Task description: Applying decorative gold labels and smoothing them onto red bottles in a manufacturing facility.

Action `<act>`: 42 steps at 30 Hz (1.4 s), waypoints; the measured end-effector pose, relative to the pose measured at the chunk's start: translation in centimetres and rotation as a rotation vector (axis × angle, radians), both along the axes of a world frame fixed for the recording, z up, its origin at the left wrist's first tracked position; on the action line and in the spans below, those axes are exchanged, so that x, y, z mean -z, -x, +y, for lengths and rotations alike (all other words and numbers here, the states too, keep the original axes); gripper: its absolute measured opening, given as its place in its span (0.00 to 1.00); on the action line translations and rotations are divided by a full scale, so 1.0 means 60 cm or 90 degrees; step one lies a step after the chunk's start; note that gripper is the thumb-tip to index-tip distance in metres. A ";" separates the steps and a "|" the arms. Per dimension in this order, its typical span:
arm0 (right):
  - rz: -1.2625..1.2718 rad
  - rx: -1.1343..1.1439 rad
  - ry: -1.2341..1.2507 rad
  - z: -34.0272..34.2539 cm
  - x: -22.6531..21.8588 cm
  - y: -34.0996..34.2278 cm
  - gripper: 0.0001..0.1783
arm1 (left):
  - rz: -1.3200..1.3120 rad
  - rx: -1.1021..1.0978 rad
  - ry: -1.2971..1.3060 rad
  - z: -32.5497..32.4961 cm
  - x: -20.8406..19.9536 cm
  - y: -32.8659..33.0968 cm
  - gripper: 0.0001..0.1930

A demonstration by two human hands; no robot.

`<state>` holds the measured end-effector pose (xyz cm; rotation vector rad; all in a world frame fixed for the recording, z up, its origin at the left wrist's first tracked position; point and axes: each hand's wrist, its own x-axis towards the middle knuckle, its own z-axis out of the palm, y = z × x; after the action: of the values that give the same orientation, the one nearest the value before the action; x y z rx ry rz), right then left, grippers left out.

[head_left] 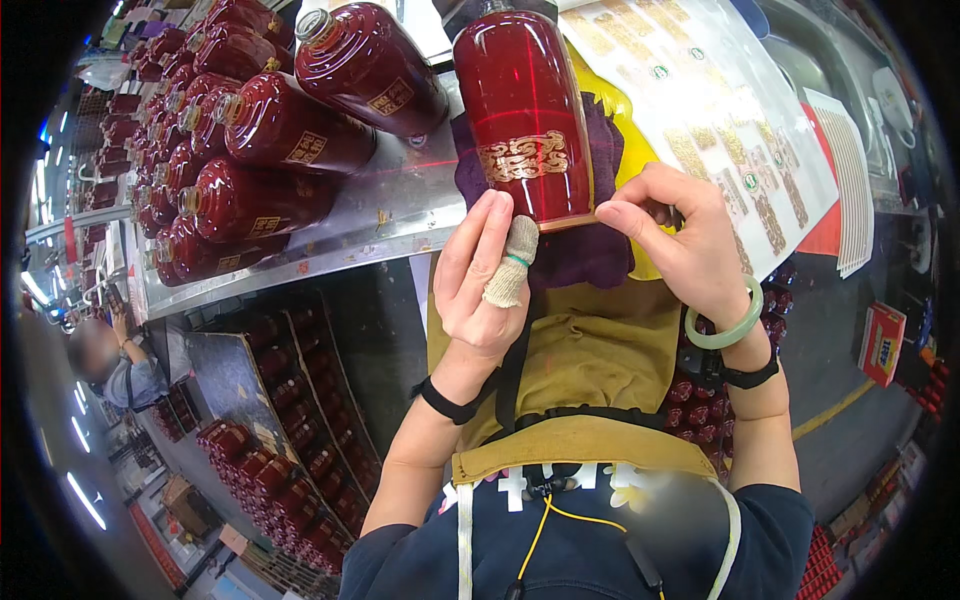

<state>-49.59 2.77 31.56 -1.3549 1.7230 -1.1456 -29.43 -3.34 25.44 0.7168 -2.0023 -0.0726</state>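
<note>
A large deep-red glass bottle [518,90] lies in front of me with its base toward me, resting on a folded purple cloth [585,255]. An ornate gold label [523,158] sits on its side near the base. My left hand [480,270] has its fingers stretched out, their tips touching the bottle's lower left edge. One of its fingers wears a knitted finger cover [513,262] with a green band. At the bottle's lower right corner, my right hand [690,235] is closed in a pinch, fingers curled. Whatever lies between thumb and forefinger is hidden.
Several similar red bottles [365,80] stand close together on the metal table [420,205] at the left. A white sheet of gold labels [715,85] lies at the right, beside a yellow cloth [640,150]. Bottles in crates [270,480] fill the lower left. Another person [130,365] is far left.
</note>
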 end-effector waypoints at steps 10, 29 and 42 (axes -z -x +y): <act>0.007 0.010 0.017 -0.005 0.013 -0.004 0.10 | -0.048 0.032 -0.006 -0.005 -0.036 0.009 0.15; -0.028 0.000 0.006 -0.003 0.009 -0.004 0.11 | -0.020 -0.018 0.022 0.004 -0.011 0.003 0.15; -0.014 -0.001 0.045 -0.006 0.010 -0.017 0.10 | 0.084 0.038 -0.104 -0.006 0.000 -0.003 0.17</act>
<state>-48.59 2.41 30.98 -1.3804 1.6800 -1.2265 -29.28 -3.69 25.46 0.7361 -1.9062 -0.3136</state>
